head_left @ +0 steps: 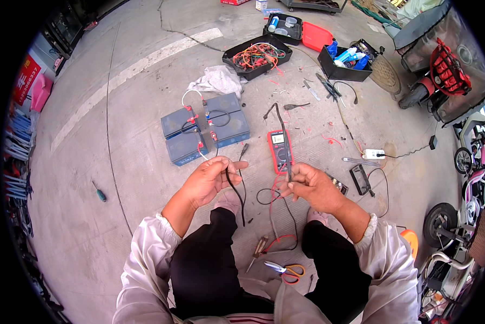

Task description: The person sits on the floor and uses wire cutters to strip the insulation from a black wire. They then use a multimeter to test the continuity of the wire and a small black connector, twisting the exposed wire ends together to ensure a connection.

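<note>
Batteries (224, 129) bridged by leads (192, 90); left hand (206, 181) pinches black cable (243, 208), right hand (315, 186) dark cord (285, 140); the two apparently unjoined.

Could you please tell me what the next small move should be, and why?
Probably move the left hand toward the right hand: the left pinches a black cable, the right a dark grey cable, and a gap separates them.

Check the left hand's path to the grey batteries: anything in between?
Nothing bulky visible. Only thin leads lie between the left hand, which pinches a black cable, and the batteries; whether they touch the hand is unclear.
</note>
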### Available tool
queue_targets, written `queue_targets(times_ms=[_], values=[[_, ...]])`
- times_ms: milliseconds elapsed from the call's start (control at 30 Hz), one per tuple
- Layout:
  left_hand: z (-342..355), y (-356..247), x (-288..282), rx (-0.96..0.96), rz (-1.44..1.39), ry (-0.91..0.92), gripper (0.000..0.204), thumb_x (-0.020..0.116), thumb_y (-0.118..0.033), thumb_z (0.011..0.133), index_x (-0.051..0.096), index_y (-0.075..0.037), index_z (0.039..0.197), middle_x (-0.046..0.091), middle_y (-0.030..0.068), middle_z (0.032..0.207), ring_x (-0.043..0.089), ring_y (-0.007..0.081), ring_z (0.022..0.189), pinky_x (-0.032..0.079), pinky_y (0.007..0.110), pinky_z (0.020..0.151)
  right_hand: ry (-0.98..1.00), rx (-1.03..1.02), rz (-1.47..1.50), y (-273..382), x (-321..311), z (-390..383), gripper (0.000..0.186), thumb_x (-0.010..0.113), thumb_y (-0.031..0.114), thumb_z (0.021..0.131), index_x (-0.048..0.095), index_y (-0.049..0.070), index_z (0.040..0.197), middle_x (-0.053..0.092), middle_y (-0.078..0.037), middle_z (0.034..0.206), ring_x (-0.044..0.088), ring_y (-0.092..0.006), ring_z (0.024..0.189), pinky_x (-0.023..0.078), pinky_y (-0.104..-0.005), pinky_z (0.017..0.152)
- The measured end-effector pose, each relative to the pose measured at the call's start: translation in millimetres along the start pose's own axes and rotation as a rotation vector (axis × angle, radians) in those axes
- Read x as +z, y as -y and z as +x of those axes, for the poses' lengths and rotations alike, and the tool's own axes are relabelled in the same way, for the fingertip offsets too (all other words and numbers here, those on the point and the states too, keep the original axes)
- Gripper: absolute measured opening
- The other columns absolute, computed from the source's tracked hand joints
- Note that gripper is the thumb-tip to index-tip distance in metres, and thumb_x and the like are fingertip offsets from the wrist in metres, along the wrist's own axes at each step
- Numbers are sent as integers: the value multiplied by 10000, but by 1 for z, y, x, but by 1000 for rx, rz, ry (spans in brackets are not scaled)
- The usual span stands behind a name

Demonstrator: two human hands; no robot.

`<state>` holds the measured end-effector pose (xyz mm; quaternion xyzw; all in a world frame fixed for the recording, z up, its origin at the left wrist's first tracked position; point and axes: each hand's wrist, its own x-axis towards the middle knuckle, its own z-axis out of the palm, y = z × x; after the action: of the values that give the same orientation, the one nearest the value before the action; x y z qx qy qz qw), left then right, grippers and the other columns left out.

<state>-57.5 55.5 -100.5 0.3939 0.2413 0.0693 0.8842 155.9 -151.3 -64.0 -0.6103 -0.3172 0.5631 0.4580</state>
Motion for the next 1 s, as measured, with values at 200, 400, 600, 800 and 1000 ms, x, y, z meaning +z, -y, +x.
queue_targets(times_ms=[200,400,600,800,1000], values=[[-33,-63,91,67,-52,174,248,455,-239,1005,604,-81,886,575,233,1287,627,158,796,517,302,764,238,-254,-798,10,53,-131,180,585,91,846,485,64,993,610,-202,834,604,-438,806,466,-491,682],[-88,-61,140,104,134,221,276,442,-246,1018,587,-71,861,643,201,1093,557,127,652,485,267,651,426,-211,-1006,-42,84,-183,229,576,28,769,551,61,994,646,-195,855,628,-425,852,484,-496,703],[-118,-27,182,78,257,195,256,455,-244,1015,586,-68,885,628,102,997,561,123,693,468,251,659,417,-190,-1101,-24,88,-194,151,615,68,762,611,55,913,659,-176,846,647,-398,858,508,-485,696],[-103,-11,173,-71,305,211,230,458,-216,1006,574,-50,896,616,95,991,549,136,661,497,315,716,334,-186,-1210,-12,91,-192,131,645,112,769,665,62,889,677,-165,874,668,-366,868,541,-462,713],[-92,-7,170,-57,245,242,233,457,-218,1003,569,-55,879,599,98,942,461,115,566,505,367,763,314,-184,-1245,-21,97,-189,152,596,86,807,697,49,914,692,-163,894,685,-346,887,558,-446,712]])
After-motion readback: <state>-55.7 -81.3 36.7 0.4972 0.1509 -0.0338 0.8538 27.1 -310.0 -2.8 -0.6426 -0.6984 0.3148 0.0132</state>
